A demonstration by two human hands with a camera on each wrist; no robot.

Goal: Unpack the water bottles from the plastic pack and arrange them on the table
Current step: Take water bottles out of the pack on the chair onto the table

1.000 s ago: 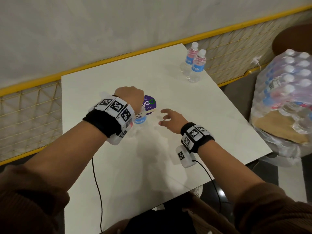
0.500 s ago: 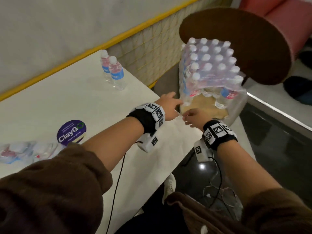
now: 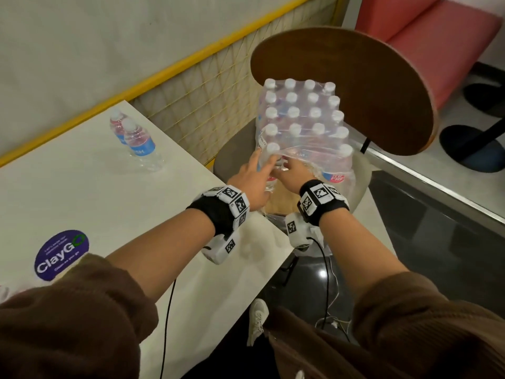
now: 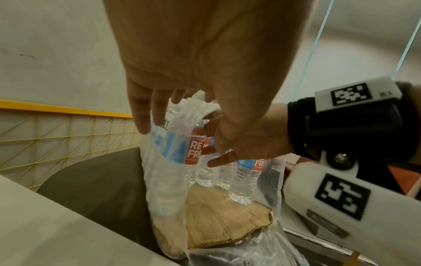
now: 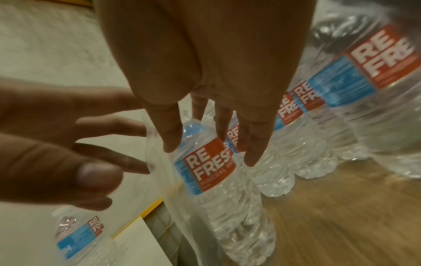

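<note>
**Taking a bottle out of the torn pack**

White wall and a yellow mesh rail stand behind the counter point(image 3: 114, 203), and to its right a chair point(image 3: 355, 86) carries the plastic pack point(image 3: 303, 124) of water bottles. Two bottles point(image 3: 139, 144) already stand at the far side of the counter; most of the others are not yet unpacked, so the task looks to be near its beginning.

Both hands are at the near, torn side of the pack. The left hand point(image 3: 254, 179) has its fingers straight and spread, lying against the film at the corner. The right hand point(image 3: 291, 173) reaches into the opening with its fingers also extended around a bottle point(image 5: 205, 167); I cannot tell whether this grip has closed on it.

In my judgement, one bottle is light but its thin wall is soft and will dent, and the surface is smooth. The best hold is around the labelled middle or at the stiff neck under the cap. The film is loose and stretchy, so it may cling to the bottle; the left hand should hold it back. The cardboard point(image 4: 227, 221) under the pack can bend.
</note>
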